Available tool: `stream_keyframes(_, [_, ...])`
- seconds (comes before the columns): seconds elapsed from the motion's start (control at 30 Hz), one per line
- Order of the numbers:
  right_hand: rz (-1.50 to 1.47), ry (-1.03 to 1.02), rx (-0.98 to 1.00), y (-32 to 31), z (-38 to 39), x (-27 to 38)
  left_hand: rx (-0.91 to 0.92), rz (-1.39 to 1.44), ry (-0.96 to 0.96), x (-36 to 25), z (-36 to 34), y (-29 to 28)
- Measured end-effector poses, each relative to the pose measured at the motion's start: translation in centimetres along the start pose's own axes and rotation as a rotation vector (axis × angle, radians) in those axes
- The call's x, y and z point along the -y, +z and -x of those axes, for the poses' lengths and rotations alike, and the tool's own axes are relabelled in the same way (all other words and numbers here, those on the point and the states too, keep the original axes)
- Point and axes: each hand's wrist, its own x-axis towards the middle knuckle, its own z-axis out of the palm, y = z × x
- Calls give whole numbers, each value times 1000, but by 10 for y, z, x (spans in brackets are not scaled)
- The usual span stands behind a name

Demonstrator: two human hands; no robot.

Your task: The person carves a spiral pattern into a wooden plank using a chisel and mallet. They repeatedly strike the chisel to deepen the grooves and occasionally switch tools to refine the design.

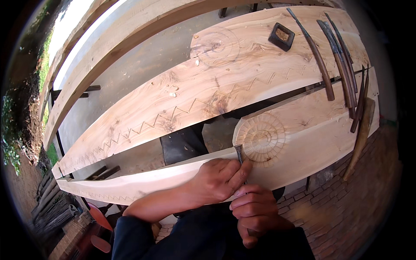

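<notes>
Both hands grip one carving chisel (pixel 238 150), its metal blade pointing away from me. My left hand (pixel 219 180) is closed around the blade part, resting at the near plank's edge. Lower down, my right hand (pixel 255 210) wraps the handle, most of which is hidden. The chisel's tip meets the lower left rim of a carved round pattern (pixel 262 138) of rings and small blocks. That pattern lies on the near pale wooden plank (pixel 312 145), whose left part narrows to a tip.
Beyond lies a wider plank (pixel 151 102) with a zigzag line and a faintly drawn circle (pixel 215 45). A small dark square dish (pixel 281 36) sits on it. Several long-handled chisels (pixel 318 63) and a wooden stick (pixel 362 134) lie right. Curved beams (pixel 112 41) stand at far left.
</notes>
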Motion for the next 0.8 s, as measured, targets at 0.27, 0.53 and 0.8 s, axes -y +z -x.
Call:
stream_keyframes(0.27, [21,-48,-48,10,9,-6,-11,-5,-11,2,2,1])
stream_keyframes(0.53, [193,-86,189,12,-22,13,-213,-43,52,3,10,-2])
stream_keyframes(0.8, [421,-210,278,22,1,50,-224,-126,12,-38,31,-13])
